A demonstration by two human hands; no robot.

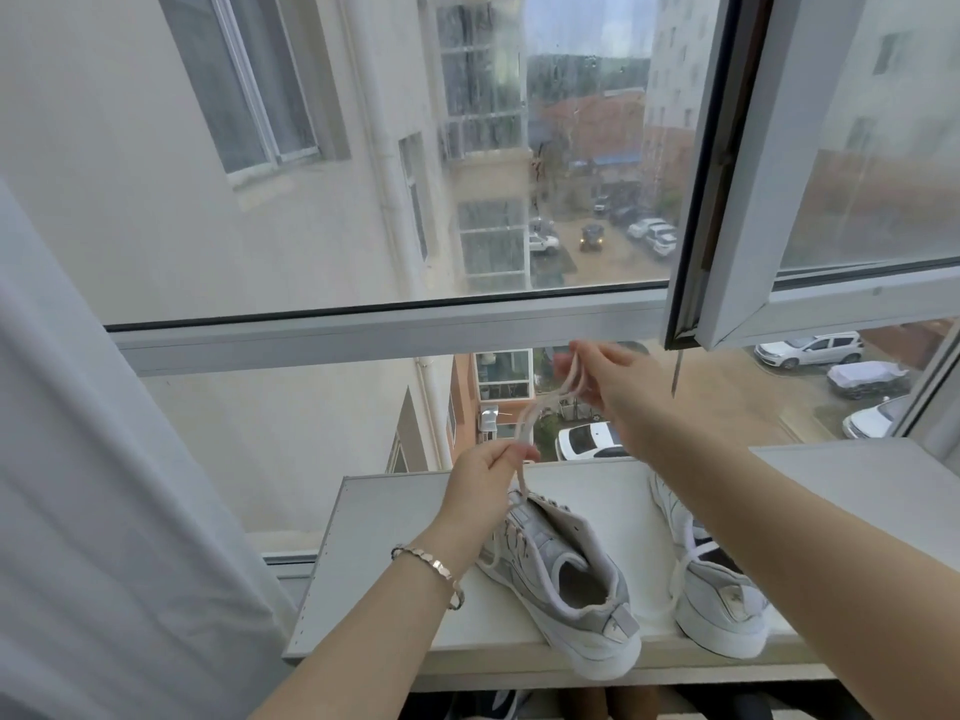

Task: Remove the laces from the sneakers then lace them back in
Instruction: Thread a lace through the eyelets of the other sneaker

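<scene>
White lace (529,419) runs up from the front eyelets of the left sneaker (566,584), passes through the left hand (485,480) and goes on, doubled like a loop, to the right hand (605,392), which is higher and farther, in front of the window glass. The left hand pinches the lace between thumb and fingertips just above the front of the shoe. The right hand has its thumb and fingers closed on the upper part of the lace, but how the lace end lies inside that hand is hidden. Both sneakers stand on a white board (379,537) at the window, heels toward the near side, and the heel of the left one reaches the near edge. Part of its lace is threaded in the lower eyelets, as far as I can see; the left hand and wrist cover its toe. The right sneaker (719,595) is half hidden under the right forearm, and its lace hangs loose. Each heel has a small tab with a mark, too blurred to read. A bracelet (434,566) of pale links sits on the left wrist. A light curtain (104,459) fills the left side. Below the board, dark shapes are cut off by the bottom edge, and I cannot tell what they are. Outside, parked cars (808,349) show through wet, streaked glass.
</scene>
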